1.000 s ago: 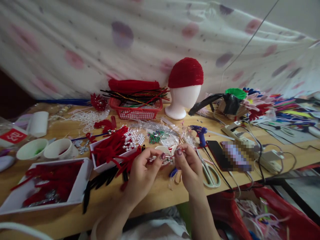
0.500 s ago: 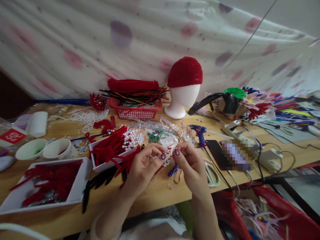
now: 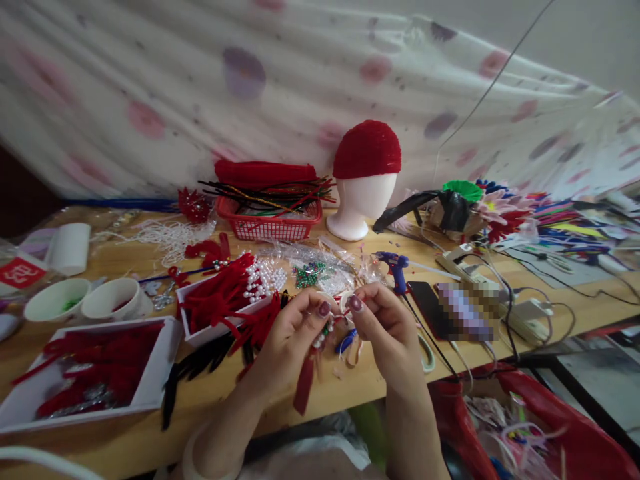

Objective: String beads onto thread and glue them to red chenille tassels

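My left hand [image 3: 297,330] and my right hand [image 3: 387,327] meet over the middle of the table, each with thumb and forefinger pinched. Between them is a small white and red piece [image 3: 345,301], partly covered by the fingers; its exact kind I cannot make out. Below my left fingertips hang green and white beads [image 3: 324,332] and a flat red ribbon [image 3: 303,387]. On the table just behind the hands lies a clear plastic bag [image 3: 333,275] with green beads [image 3: 307,273]. A blue-handled tool [image 3: 346,341] lies between the wrists.
A blue glue gun [image 3: 395,263], a phone [image 3: 429,310] and a power strip [image 3: 525,323] with cords lie right. Left are a white box of red pieces [image 3: 167,363], paper cups [image 3: 111,299] and pearl-tipped red stems [image 3: 240,280]. Behind stand a red basket [image 3: 270,227] and a foam head [image 3: 367,190].
My hands have drawn slightly apart, the right one moving a little to the right. The red ribbon and beads now show hanging below my left fingers. The view has shifted slightly.
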`<state>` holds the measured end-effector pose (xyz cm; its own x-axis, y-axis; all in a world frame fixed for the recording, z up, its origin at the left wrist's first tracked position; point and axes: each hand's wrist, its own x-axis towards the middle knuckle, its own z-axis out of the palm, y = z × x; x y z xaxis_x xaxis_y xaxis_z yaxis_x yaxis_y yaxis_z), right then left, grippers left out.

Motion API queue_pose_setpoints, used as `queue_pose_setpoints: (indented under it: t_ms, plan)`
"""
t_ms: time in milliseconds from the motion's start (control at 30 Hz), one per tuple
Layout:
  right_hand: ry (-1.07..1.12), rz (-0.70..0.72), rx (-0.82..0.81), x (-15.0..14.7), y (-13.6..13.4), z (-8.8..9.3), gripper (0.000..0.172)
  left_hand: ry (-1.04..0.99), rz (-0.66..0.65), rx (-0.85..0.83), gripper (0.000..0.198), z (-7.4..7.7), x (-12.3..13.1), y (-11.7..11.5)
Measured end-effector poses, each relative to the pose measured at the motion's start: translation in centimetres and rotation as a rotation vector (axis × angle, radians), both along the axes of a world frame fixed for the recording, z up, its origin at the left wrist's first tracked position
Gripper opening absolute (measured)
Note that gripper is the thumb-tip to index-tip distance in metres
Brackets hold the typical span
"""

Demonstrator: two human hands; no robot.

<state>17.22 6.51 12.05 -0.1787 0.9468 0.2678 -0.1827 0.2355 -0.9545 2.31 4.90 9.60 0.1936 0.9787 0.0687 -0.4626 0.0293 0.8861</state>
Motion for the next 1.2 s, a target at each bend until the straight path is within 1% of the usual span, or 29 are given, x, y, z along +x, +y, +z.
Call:
queue_pose_setpoints:
  t_ms: [133, 333, 400, 500, 567, 633, 767, 833, 933, 1000, 1067, 1200]
  plan:
    - [-0.037, -0.008, 0.011, -0.1, -0.1, 0.2, 0.021, 0.083, 0.06, 0.034, 0.037, 0.7, 0.0, -0.2]
    - [-0.076, -0.075, -0.015, -0.1, -0.3, -0.3, 0.023, 0.095, 0.1, 0.058, 0.034, 0.4, 0.1, -0.2]
    - [-0.066, -0.06, -0.03, -0.1, -0.2, -0.3, 0.024, 0.115, 0.058, 0.061, 0.035, 0.4, 0.1, -0.2]
    - [-0.041, -0.02, -0.062, -0.2, 0.1, -0.3, 0.024, 0.141, -0.057, 0.039, 0.035, 0.6, -0.1, -0.2]
    - [-0.018, 0.002, -0.097, -0.3, 0.2, -0.2, 0.023, 0.142, -0.089, 0.018, 0.035, 0.6, -0.3, -0.3]
    - [0.006, 0.023, -0.119, -0.4, 0.4, -0.3, 0.024, 0.12, -0.092, -0.013, 0.036, 0.3, -0.4, -0.3]
    - [0.07, 0.084, -0.149, -0.7, 0.7, -0.5, 0.026, 0.013, -0.09, -0.057, 0.036, -0.4, -0.5, -0.2]
    - [0.12, 0.107, -0.175, -0.9, 0.8, -0.6, 0.025, -0.011, -0.057, -0.033, 0.036, -0.7, -0.5, -0.2]
    - [0.161, 0.132, -0.178, -1.2, 1.0, -0.8, 0.025, 0.028, 0.007, 0.02, 0.036, -0.8, -0.7, -0.2]
    - [0.114, 0.134, -0.168, -1.1, 1.1, -0.9, 0.027, 0.088, 0.035, 0.024, 0.035, -0.7, -0.9, -0.2]
    - [0.01, 0.136, -0.18, -0.9, 1.2, -0.9, 0.03, 0.152, 0.055, 0.018, 0.034, -0.6, -1.2, -0.2]
    - [-0.231, 0.123, -0.213, -0.3, 1.3, -0.8, 0.047, 0.234, 0.119, 0.016, 0.033, -0.8, -1.4, -0.3]
